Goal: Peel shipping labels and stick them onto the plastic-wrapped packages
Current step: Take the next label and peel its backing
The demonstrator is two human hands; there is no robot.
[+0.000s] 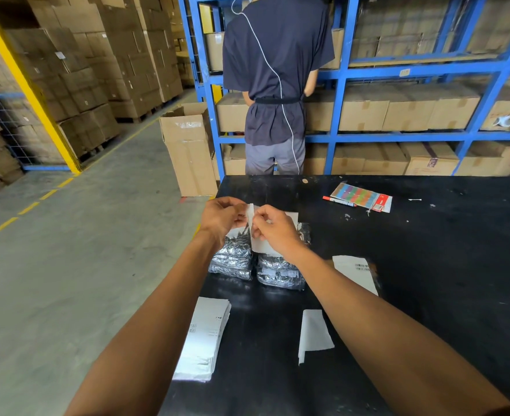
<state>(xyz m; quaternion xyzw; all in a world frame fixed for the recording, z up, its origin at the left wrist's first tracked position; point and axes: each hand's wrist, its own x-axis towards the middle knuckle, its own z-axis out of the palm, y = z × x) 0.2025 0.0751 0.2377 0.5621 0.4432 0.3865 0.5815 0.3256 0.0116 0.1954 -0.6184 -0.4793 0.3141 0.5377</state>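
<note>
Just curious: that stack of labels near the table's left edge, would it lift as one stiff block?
Probably not. The stack is thin loose sheets, fanned unevenly, so it would likely sag and slide apart. It looks light, and a push might tip it off the table.

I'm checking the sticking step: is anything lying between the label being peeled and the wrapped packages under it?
Nothing visible does. Both the left hand and right hand pinch the label directly above the two plastic-wrapped packages, whose visible tops are bare. The label stack and loose backing sheet lie nearer the person, out of the way.
</note>
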